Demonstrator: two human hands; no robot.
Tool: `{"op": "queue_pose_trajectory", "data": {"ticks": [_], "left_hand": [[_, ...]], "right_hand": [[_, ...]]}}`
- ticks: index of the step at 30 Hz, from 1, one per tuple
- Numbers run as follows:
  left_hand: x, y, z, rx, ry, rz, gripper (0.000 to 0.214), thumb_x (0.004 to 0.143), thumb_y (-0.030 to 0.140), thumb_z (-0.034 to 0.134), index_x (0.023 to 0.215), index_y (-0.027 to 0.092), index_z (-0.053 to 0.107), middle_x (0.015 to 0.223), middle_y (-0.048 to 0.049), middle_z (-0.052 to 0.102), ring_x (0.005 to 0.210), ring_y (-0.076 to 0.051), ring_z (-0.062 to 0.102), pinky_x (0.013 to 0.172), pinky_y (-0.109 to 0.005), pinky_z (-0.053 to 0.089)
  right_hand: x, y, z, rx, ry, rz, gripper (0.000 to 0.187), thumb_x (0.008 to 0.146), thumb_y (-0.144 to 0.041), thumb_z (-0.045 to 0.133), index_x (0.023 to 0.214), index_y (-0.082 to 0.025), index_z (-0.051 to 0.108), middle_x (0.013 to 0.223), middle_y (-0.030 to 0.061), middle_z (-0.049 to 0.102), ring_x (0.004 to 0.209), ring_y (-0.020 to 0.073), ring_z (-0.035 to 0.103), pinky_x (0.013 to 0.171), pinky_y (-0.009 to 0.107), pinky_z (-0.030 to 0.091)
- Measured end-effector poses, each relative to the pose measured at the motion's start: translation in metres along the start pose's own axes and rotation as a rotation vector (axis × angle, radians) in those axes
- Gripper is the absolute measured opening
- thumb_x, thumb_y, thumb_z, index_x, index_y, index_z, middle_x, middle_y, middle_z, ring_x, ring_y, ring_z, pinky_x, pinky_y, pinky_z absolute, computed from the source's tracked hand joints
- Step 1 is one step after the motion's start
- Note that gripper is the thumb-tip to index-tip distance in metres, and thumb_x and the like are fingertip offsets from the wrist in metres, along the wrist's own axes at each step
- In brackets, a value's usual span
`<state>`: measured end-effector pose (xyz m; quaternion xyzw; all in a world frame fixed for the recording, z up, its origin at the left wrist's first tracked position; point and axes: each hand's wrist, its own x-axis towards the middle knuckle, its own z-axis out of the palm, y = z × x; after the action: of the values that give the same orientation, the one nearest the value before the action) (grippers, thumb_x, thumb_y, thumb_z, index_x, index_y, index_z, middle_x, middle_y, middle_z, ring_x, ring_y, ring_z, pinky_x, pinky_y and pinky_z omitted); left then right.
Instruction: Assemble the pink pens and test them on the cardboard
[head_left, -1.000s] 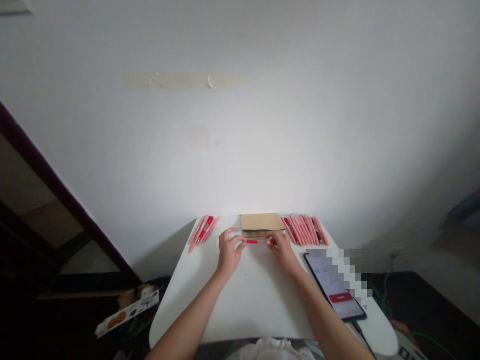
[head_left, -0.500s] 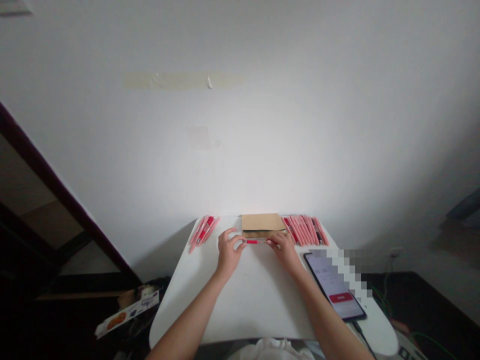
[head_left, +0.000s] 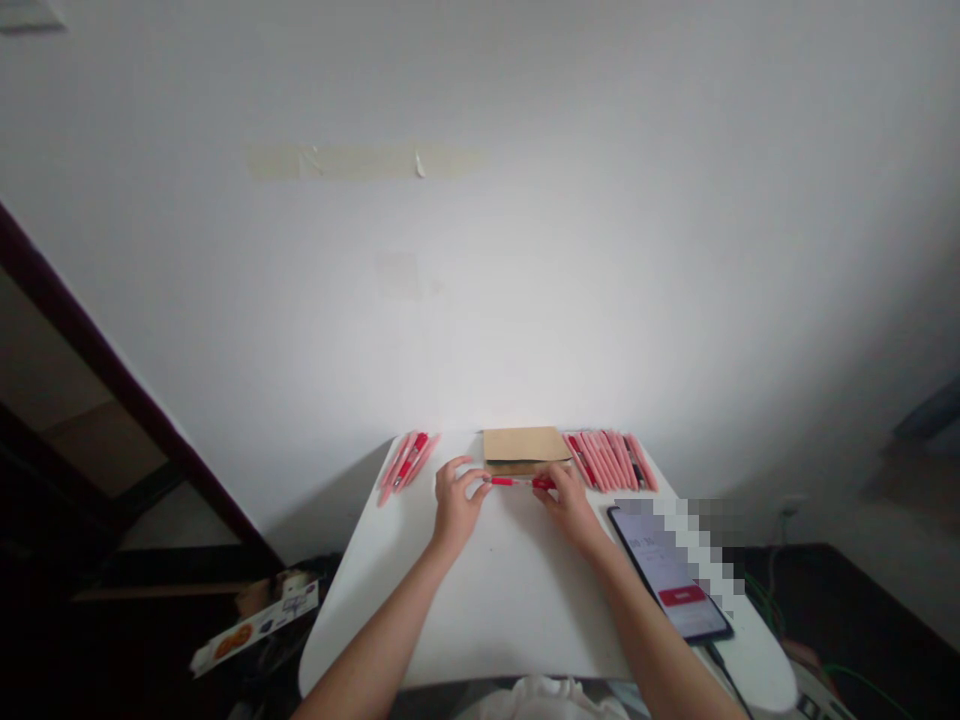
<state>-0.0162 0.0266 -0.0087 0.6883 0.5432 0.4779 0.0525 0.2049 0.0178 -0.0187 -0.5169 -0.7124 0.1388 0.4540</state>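
While the red pen (head_left: 502, 482) lies crosswise between the two hands, near the far side of the white table (head_left: 517, 590), the step in hand looks like two-handed work on that one pen. The left hand (head_left: 459, 505) pinches its left end between thumb and fingertip, the other fingers arched and lifted behind. The right hand (head_left: 566, 505) closes its fingertips around the red part at the other end, palm turned inward. Between the two grips a red stretch and a paler, clear-looking stretch show; whether the pen is in one piece or parted under the fingers, I cannot tell.

As I judge it, the next move calls for a light, steady hold, with both ends kept in line and little more than the fingertips at work.

Both forearms reach in from the near edge: the left forearm (head_left: 375, 635) slants up to the right, the right forearm (head_left: 652, 625) up to the left, so that the hands face each other. Just beyond them is a flat brown item (head_left: 525, 445), perhaps a box or notebook. A small cluster of pens (head_left: 410, 462) lies left of the left hand, a longer row of pens (head_left: 606, 462) beyond the right hand, and a lit phone (head_left: 660, 565) beside the right forearm
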Motion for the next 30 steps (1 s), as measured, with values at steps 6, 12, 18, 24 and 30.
{"op": "queue_pose_trajectory", "data": {"ticks": [6, 12, 18, 24, 30], "left_hand": [[-0.0001, 0.0004, 0.0001, 0.007, -0.005, 0.001, 0.013, 0.076, 0.018, 0.074, 0.084, 0.028, 0.075, 0.115, -0.005, 0.06, 0.115, -0.025, 0.054, 0.105, -0.048, 0.043], [-0.0013, 0.0003, 0.0011, 0.009, -0.017, 0.008, 0.013, 0.076, 0.018, 0.073, 0.085, 0.028, 0.075, 0.116, -0.0046, 0.06, 0.116, -0.026, 0.054, 0.106, -0.048, 0.042], [-0.0005, 0.0021, 0.0001, 0.007, -0.007, 0.005, 0.014, 0.076, 0.016, 0.074, 0.084, 0.028, 0.075, 0.114, -0.005, 0.06, 0.114, -0.025, 0.055, 0.104, -0.047, 0.043], [-0.0004, -0.0004, 0.0009, 0.011, 0.009, 0.033, 0.016, 0.075, 0.016, 0.075, 0.085, 0.028, 0.075, 0.114, -0.0044, 0.061, 0.114, -0.025, 0.055, 0.103, -0.047, 0.044], [-0.0007, 0.0017, 0.0015, 0.009, 0.012, 0.04, 0.015, 0.074, 0.016, 0.076, 0.083, 0.028, 0.075, 0.113, -0.0048, 0.061, 0.113, -0.026, 0.056, 0.102, -0.048, 0.045]], "right_hand": [[0.004, 0.0032, -0.0018, -0.123, 0.009, -0.039, 0.015, 0.091, -0.033, 0.056, 0.091, -0.025, 0.068, 0.095, 0.0054, 0.068, 0.095, 0.0234, 0.056, 0.088, 0.039, 0.04], [0.0044, 0.0051, -0.0013, -0.058, -0.016, -0.04, 0.021, 0.094, -0.036, 0.051, 0.094, -0.024, 0.068, 0.096, 0.0063, 0.068, 0.095, 0.023, 0.058, 0.086, 0.037, 0.043], [0.0026, 0.0043, -0.0005, -0.004, -0.001, 0.024, 0.017, 0.089, -0.033, 0.057, 0.1, -0.022, 0.063, 0.096, 0.006, 0.068, 0.092, 0.0223, 0.061, 0.085, 0.037, 0.044], [0.0054, 0.0038, -0.0025, -0.055, 0.004, -0.013, 0.021, 0.092, -0.038, 0.054, 0.084, -0.023, 0.066, 0.086, 0.0046, 0.069, 0.088, 0.0224, 0.059, 0.082, 0.034, 0.041], [0.0056, 0.0036, -0.003, -0.1, 0.015, -0.042, 0.031, 0.094, -0.043, 0.051, 0.079, -0.023, 0.068, 0.083, 0.0056, 0.069, 0.086, 0.0234, 0.058, 0.08, 0.035, 0.039]]}}
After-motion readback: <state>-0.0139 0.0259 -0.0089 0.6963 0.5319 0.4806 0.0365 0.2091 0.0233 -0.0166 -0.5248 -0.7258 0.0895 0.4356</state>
